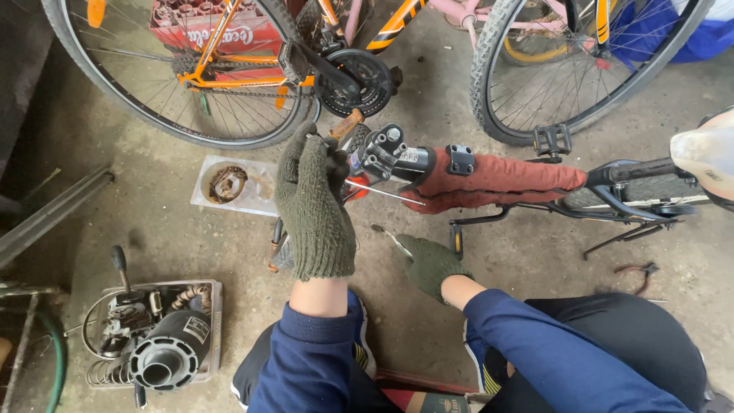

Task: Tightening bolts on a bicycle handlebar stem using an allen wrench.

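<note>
Left hand [315, 200], in a green knit glove, is raised at frame centre, fingers curled over the black stem clamp [382, 151] of a small bicycle lying on its side; exact grip hidden by the glove back. Frame tube, wrapped in a red cloth [497, 180], runs with its long axis horizontal, stem end pointing left toward that hand, saddle [707, 153] at right edge. Right hand [430, 264], gloved, sits lower centre, closed on a thin tool [384, 233] angled to upper left.

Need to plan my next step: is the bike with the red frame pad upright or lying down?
Lying down: the bike sits flat across the concrete floor, saddle sideways.
</note>
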